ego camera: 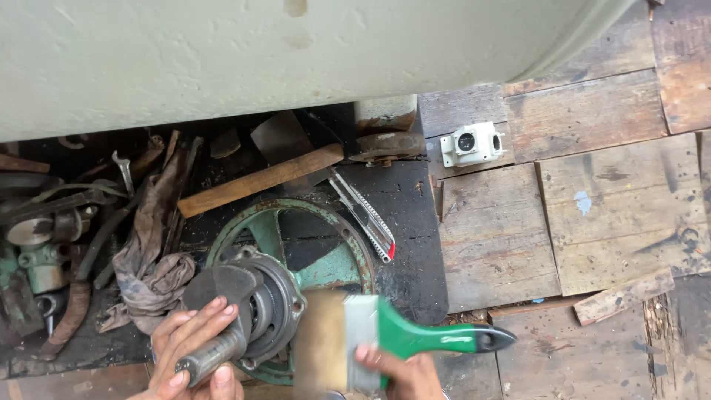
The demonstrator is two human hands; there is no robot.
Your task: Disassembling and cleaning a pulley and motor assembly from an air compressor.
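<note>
My left hand (194,348) grips the metal shaft (211,357) of a greasy round hub part (263,307) at the bottom centre, holding it over a green spoked wheel (307,244). My right hand (400,374) holds a wide paintbrush (385,337) with a green handle and tan bristles. The bristles are blurred and sit right beside the hub's rim, at its right side.
A wooden handle (259,180) and a utility knife (363,215) lie on the black mat. A dirty rag (152,259), wrenches and old metal parts crowd the left. A small white gauge housing (472,144) rests on the wooden planks (592,207) to the right. A pale green machine body (259,52) overhangs the top.
</note>
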